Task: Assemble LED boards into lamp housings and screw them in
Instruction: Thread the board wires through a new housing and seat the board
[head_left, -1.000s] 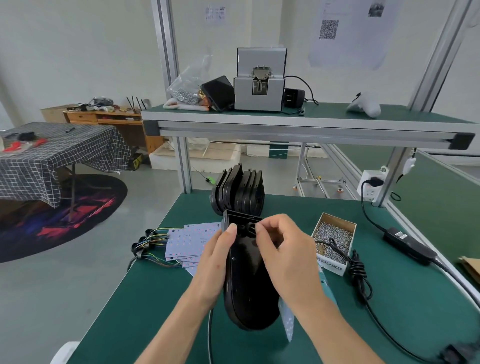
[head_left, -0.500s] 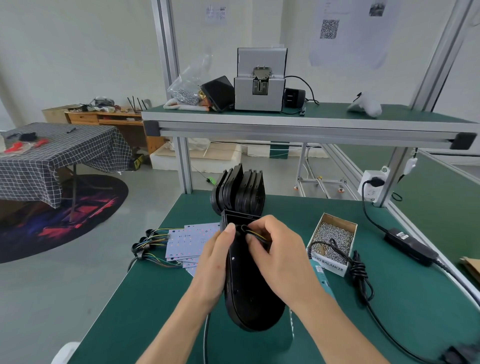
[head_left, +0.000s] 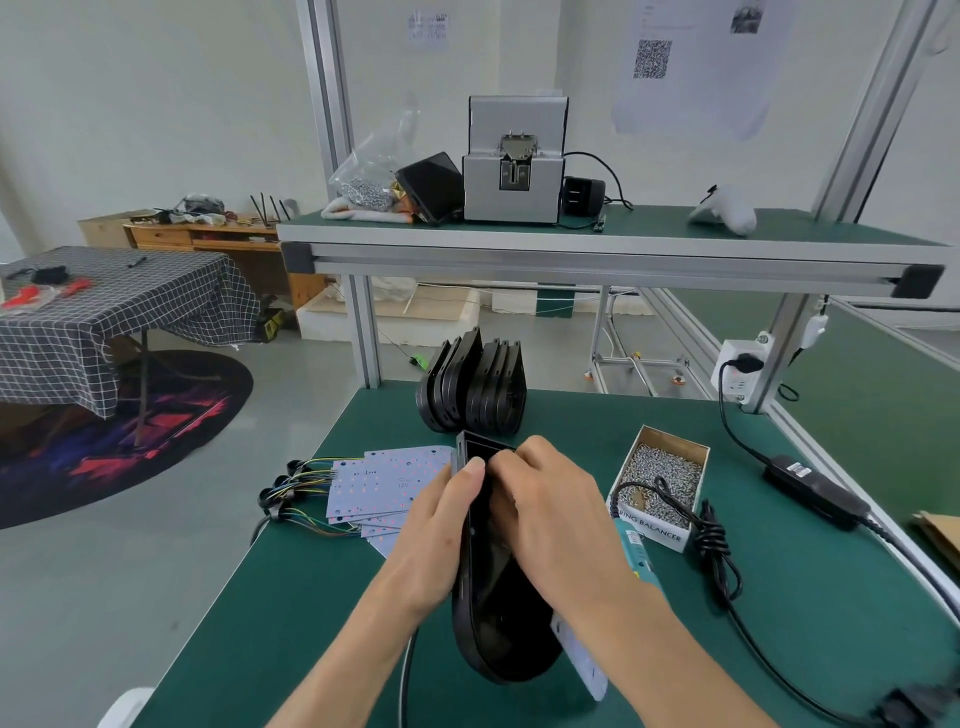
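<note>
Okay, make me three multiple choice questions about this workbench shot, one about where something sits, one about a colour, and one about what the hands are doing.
1. Where is the box of screws?
A. on the upper shelf
B. on the bench, right of the hands
C. on the floor

2. What colour is the lamp housing being held?
A. black
B. white
C. red

3. What is the left hand doing?
A. hanging idle
B. lying flat on the bench
C. holding the housing's side

Answers: 1 B, the open box sits on the green mat right of the right hand. 2 A, its shell is glossy black. 3 C, its thumb lies along the housing's left edge.
</note>
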